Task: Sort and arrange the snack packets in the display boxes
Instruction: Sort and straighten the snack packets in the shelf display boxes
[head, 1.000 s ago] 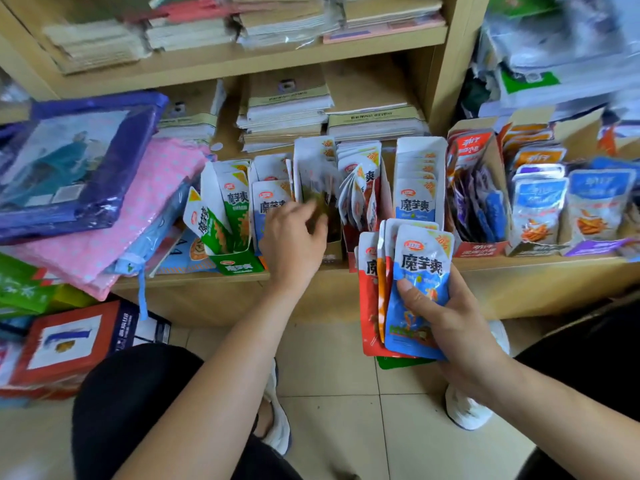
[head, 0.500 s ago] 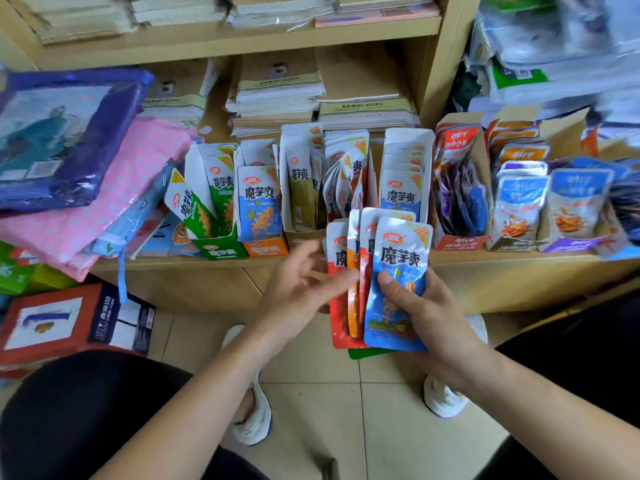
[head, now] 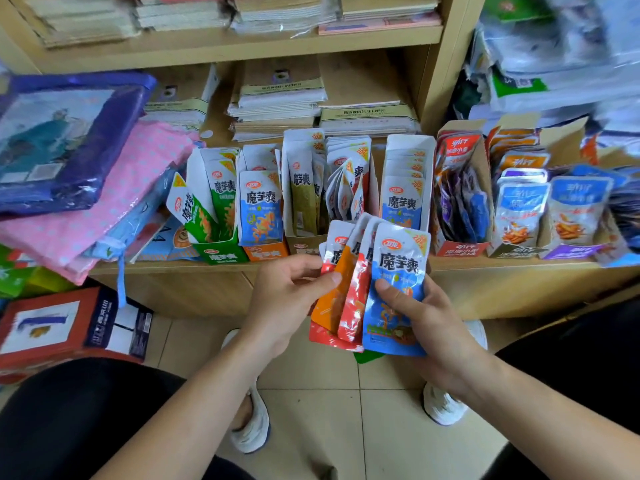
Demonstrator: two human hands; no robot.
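Note:
My right hand [head: 426,320] grips a fanned stack of snack packets, with a blue packet [head: 394,271] in front and red and orange ones behind. My left hand [head: 287,299] pinches the orange packet [head: 329,303] at the left edge of that fan. Behind, on the shelf, stands a row of display boxes: a green box [head: 221,256], an orange box [head: 265,252] with blue packets, a box of olive packets [head: 304,202], a box of loose white-and-red packets [head: 346,188], and a white box [head: 405,188] of blue packets.
Further right stand a red box [head: 460,249] with purple packets and boxes of blue-and-white packets [head: 519,216]. Pink and purple wrapped goods [head: 86,188] lie at the left of the shelf. Stacked notebooks [head: 280,102] fill the back. A red carton [head: 65,327] sits on the floor.
My left hand drew back from the boxes on the shelf and came to the fanned stack, where it now pinches the orange packet. My right hand kept holding the stack.

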